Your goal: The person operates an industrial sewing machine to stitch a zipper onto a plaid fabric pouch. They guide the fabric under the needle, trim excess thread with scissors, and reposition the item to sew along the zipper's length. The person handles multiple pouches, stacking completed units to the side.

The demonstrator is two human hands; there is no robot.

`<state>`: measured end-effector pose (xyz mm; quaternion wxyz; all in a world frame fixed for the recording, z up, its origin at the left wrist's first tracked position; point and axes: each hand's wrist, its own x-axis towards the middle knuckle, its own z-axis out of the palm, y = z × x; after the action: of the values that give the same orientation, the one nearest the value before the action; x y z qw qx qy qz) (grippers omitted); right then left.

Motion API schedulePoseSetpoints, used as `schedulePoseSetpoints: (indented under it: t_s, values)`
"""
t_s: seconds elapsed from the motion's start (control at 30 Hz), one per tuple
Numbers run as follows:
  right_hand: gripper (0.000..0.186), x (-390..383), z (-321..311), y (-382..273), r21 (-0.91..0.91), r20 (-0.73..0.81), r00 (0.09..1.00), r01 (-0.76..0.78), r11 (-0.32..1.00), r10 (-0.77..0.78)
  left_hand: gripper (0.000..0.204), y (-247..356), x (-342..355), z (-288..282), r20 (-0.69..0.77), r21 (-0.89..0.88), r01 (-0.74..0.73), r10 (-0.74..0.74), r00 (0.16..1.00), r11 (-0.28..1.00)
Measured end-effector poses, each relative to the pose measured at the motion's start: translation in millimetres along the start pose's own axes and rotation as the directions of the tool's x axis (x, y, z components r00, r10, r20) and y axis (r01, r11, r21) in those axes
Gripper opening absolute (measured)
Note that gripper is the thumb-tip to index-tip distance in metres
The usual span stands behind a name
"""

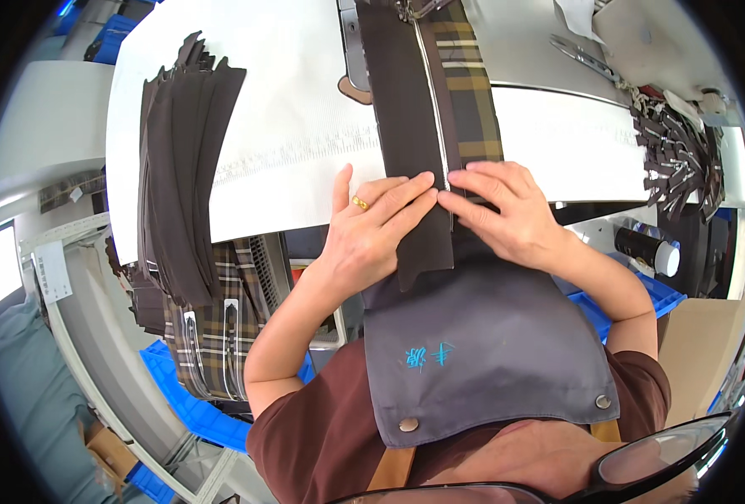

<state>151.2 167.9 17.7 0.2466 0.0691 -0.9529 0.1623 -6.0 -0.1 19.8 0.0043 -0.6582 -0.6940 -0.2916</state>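
Observation:
A long dark brown fabric strip (410, 101) with a white zipper (434, 109) along it lies over brown-and-yellow plaid fabric (466, 80); its top runs under a metal presser foot (406, 10). My left hand (374, 220) grips the strip near its lower part, fingertips at the zipper, little finger raised, thumb hidden. Opposite it, my right hand (507, 210) has thumb and forefinger closed on the zipper edge, its fingertips almost touching the left's.
Dark strips (179, 168) lie left on the white table (288, 101); plaid pieces with zippers (213, 336) hang below, over a blue bin (179, 395). Scissors (582, 57) and a bundle of zipper pieces (675, 151) are upper right, a dark cylinder (637, 252) beneath them.

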Motion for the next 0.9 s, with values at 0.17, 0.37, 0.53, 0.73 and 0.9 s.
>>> schedulePoseSetpoints:
  t_s: [0.17,0.37,0.53,0.73,0.9]
  values:
    - [0.039,6,1,3,0.010,0.024,0.999,0.024,1.000,-0.025,0.052,-4,8,-29,0.296,-0.041,0.037,-0.023,0.955,0.998]
    - [0.036,9,-1,2,0.021,0.040,0.999,0.036,0.999,-0.037,0.032,-61,99,-3,0.109,0.093,-0.090,0.080,0.991,0.992]
    - [0.036,7,-2,-5,-0.025,0.055,0.998,0.009,1.000,-0.007,0.036,-84,125,14,0.086,0.288,-0.148,0.128,0.988,0.946]
    - [0.035,3,5,1,0.018,-0.005,1.000,0.011,1.000,-0.011,0.041,-86,111,22,-0.041,0.247,-0.076,0.089,0.995,0.966]
    - [0.036,0,6,3,0.081,-0.019,1.000,0.018,0.997,-0.017,0.046,-89,98,14,-0.052,0.214,0.024,-0.013,0.999,0.976]
